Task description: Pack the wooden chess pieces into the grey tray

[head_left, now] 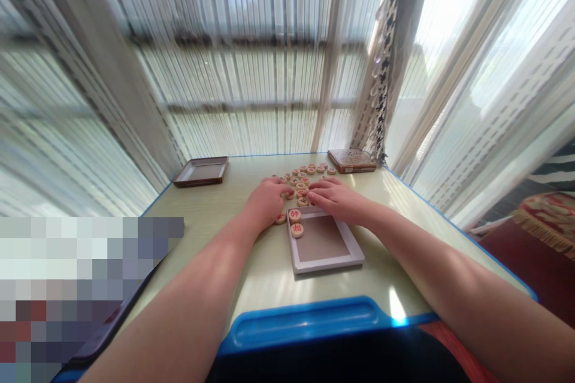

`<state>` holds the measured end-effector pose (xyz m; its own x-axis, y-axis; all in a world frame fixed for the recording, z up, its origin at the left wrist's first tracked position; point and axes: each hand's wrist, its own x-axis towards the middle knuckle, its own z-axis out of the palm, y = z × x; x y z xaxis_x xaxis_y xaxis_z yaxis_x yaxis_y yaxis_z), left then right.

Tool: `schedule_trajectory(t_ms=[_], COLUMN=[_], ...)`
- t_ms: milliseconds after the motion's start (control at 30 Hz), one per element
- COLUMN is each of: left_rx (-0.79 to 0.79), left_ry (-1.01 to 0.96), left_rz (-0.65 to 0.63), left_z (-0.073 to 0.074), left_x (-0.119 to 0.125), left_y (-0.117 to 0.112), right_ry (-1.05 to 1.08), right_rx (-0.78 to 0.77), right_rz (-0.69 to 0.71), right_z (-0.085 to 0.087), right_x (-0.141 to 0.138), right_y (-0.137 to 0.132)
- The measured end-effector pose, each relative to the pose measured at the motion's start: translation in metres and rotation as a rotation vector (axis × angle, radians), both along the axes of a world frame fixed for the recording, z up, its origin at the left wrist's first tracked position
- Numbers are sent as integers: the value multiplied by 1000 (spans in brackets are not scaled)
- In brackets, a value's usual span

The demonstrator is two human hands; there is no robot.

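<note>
**Left hand [269, 202] and right hand [339, 198] at the loose discs [301, 186], just beyond the tray [329, 264]**

Loose discs past the tray's far edge, ahead of and between both sets of fingertips; round, so without a long axis; both hands about equally near. Left fingers curled inward beside the tray's far left corner, right fingers bent and slightly parted across its far edge; cannot tell for either whether gripping a disc or merely touching. Inside the tray, along its left side, two red-lettered discs [297, 230]. Discs pale, thick, wood-like; tray shallow, rectangular, white-rimmed, with dull brown floor; smooth pale table [202, 209] beneath.

The discs [297, 230] look wooden, the tray [329, 264] matt cardboard.
</note>
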<state>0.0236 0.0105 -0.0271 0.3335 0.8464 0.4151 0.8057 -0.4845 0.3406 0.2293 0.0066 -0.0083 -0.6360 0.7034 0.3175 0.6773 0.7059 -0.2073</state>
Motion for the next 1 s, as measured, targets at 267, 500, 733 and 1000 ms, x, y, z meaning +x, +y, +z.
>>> schedule_trajectory(t_ms=[267,500,733,1000], left_rx=[-14,-95,9,-3], left_ry=[-123,-75,-35,-157], left_rz=[-142,-188,32,156], left_z=[3,5,7,2], left_x=[4,7,4,-5], left_y=[-2,-5,-6,8], right_ry=[90,150,249,-114], right_rx=[-131,-155,-86,-179], right_rz=[78,53,-158,-277], right_z=[4,5,5,15], right_x=[1,0,6,-14], right_y=[-7,-12,6,75])
